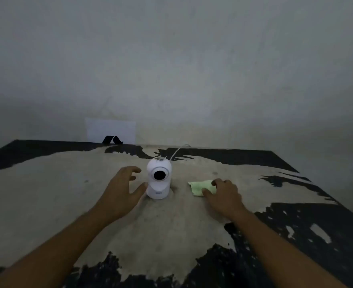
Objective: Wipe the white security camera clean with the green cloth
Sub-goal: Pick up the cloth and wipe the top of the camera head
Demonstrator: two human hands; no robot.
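The white security camera [158, 179] stands upright in the middle of the worn table, its dark round lens facing me. A white cable runs from its top toward the back edge. My left hand [119, 192] is open just left of the camera, thumb close to its base, fingers curved and apart from the body. The green cloth [201, 187] lies flat on the table to the right of the camera. My right hand [223, 196] rests on the cloth's right part, thumb and fingers pressing on it; whether it is gripped is unclear.
The table [67, 194] has a pale worn centre with black patches at the edges. A small black folded stand [112, 140] sits at the back edge before a white sheet [111, 130] on the grey wall.
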